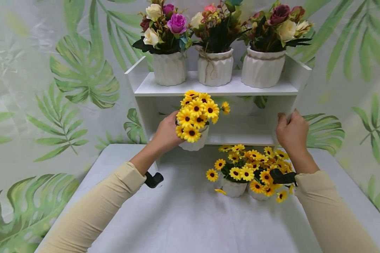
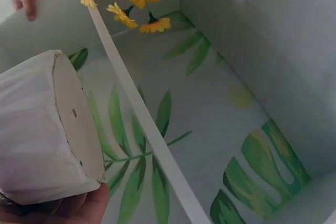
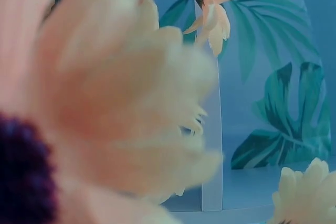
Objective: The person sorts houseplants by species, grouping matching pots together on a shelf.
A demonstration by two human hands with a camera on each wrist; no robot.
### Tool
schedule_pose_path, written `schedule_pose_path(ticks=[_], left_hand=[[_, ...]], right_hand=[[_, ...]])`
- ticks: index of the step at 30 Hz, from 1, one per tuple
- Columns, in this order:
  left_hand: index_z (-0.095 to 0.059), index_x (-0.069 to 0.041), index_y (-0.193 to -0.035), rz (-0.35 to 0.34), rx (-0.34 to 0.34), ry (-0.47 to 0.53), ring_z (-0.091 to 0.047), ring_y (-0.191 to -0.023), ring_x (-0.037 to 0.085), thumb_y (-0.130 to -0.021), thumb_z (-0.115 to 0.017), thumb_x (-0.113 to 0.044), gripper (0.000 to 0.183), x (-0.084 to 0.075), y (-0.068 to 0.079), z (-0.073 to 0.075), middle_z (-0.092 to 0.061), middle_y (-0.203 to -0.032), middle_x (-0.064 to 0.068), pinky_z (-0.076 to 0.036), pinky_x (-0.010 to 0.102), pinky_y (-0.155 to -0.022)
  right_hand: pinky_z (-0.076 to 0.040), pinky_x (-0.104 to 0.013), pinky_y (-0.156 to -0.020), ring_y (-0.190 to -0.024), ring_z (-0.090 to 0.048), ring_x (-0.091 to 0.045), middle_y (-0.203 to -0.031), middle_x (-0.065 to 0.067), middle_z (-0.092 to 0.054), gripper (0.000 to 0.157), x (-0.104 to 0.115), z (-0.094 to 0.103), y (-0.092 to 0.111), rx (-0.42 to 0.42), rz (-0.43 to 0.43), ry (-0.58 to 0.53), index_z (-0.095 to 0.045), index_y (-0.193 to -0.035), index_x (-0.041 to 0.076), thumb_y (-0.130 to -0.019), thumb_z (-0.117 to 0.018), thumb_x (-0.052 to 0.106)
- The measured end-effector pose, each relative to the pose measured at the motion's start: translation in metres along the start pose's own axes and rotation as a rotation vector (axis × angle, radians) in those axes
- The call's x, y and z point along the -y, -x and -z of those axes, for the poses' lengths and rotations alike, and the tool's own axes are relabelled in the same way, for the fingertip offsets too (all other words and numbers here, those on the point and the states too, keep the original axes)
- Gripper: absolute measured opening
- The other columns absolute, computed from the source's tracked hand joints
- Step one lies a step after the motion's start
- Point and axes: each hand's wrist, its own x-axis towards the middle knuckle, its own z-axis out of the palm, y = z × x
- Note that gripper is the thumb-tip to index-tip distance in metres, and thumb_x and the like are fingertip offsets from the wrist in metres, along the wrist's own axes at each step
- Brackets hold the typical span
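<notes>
My left hand (image 1: 168, 131) grips a ribbed white pot (image 1: 194, 140) of yellow artificial sunflowers, held in front of the lower compartment of a white shelf unit (image 1: 218, 93). In the left wrist view this pot (image 2: 31, 135) is tilted, its flat underside showing and my fingers (image 2: 94, 205) curled beneath it. At the unit's right side my right hand (image 1: 292, 131) holds the edge of the side panel, thumb to the front. Below that hand, two more pots of yellow sunflowers (image 1: 247, 172) stand close together on the table. Blurred petals (image 3: 131, 119) fill much of the right wrist view.
Three white pots of mixed roses (image 1: 169, 68) line the unit's top shelf. The unit stands on a white-covered table (image 1: 190, 218), before a leaf-patterned backdrop (image 1: 85, 70). Black wrist mounts (image 1: 153, 180) stick out near both cuffs.
</notes>
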Motion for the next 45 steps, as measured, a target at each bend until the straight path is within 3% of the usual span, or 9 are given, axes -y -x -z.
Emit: schedule_pose_path(ticks=[5,13,21,27,32,37,45], left_hand=[[-0.045,-0.008,-0.143,0.012,-0.014,0.025,-0.057,-0.125,0.029,-0.086,-0.076,-0.029,0.068,-0.003,-0.020,-0.018,-0.057,-0.139,0.012,-0.049,0.046,-0.104],[-0.044,-0.011,-0.145,0.016,0.003,0.066,-0.062,-0.110,0.026,-0.088,-0.074,-0.034,0.069,0.000,-0.043,-0.043,-0.060,-0.133,0.010,-0.054,0.042,-0.089],[-0.044,-0.009,-0.146,-0.070,0.036,0.096,-0.057,-0.125,0.026,-0.089,-0.071,-0.031,0.067,-0.010,-0.066,-0.053,-0.055,-0.142,0.011,-0.049,0.042,-0.104],[-0.046,-0.011,-0.144,-0.040,0.029,0.169,-0.059,-0.119,0.023,-0.088,-0.072,-0.032,0.065,-0.017,-0.080,-0.070,-0.057,-0.139,0.009,-0.052,0.037,-0.094],[-0.050,-0.009,-0.141,-0.027,-0.012,0.167,-0.061,-0.116,0.024,-0.089,-0.072,-0.031,0.061,-0.023,-0.089,-0.089,-0.060,-0.135,0.011,-0.054,0.037,-0.092],[-0.050,-0.008,-0.141,0.004,-0.022,0.151,-0.062,-0.119,0.026,-0.091,-0.069,-0.032,0.059,-0.033,-0.093,-0.104,-0.060,-0.136,0.012,-0.053,0.040,-0.097],[-0.044,-0.009,-0.144,0.052,-0.071,0.246,-0.060,-0.122,0.026,-0.090,-0.069,-0.034,0.064,-0.041,-0.092,-0.120,-0.057,-0.138,0.011,-0.053,0.042,-0.099]], right_hand=[[-0.030,-0.032,-0.049,-0.067,-0.059,-0.047,-0.068,-0.026,-0.054,0.032,-0.001,0.002,-0.002,-0.022,0.018,0.011,-0.057,-0.093,-0.011,-0.102,-0.045,0.017],[-0.033,-0.033,-0.051,-0.072,-0.061,-0.047,-0.078,-0.033,-0.059,0.037,0.000,-0.001,0.001,0.003,0.002,0.019,-0.059,-0.101,-0.012,-0.103,-0.043,0.021],[-0.028,-0.029,-0.047,-0.070,-0.060,-0.048,-0.075,-0.032,-0.058,0.034,0.000,0.000,0.001,-0.021,0.015,0.008,-0.058,-0.096,-0.011,-0.102,-0.044,0.019],[-0.030,-0.030,-0.047,-0.068,-0.059,-0.046,-0.075,-0.031,-0.057,0.034,-0.001,-0.002,0.001,-0.016,0.008,0.020,-0.058,-0.095,-0.011,-0.102,-0.044,0.019],[-0.032,-0.031,-0.051,-0.084,-0.063,-0.051,-0.087,-0.035,-0.061,0.038,0.000,-0.001,0.001,0.002,-0.025,0.020,-0.058,-0.102,-0.013,-0.103,-0.042,0.022],[-0.031,-0.031,-0.049,-0.078,-0.062,-0.048,-0.082,-0.033,-0.059,0.038,-0.001,-0.001,0.003,0.010,-0.040,0.028,-0.057,-0.099,-0.012,-0.104,-0.041,0.022],[-0.031,-0.030,-0.049,-0.078,-0.062,-0.051,-0.083,-0.035,-0.060,0.036,0.000,0.000,0.002,-0.005,0.002,0.021,-0.057,-0.098,-0.013,-0.103,-0.043,0.020]])
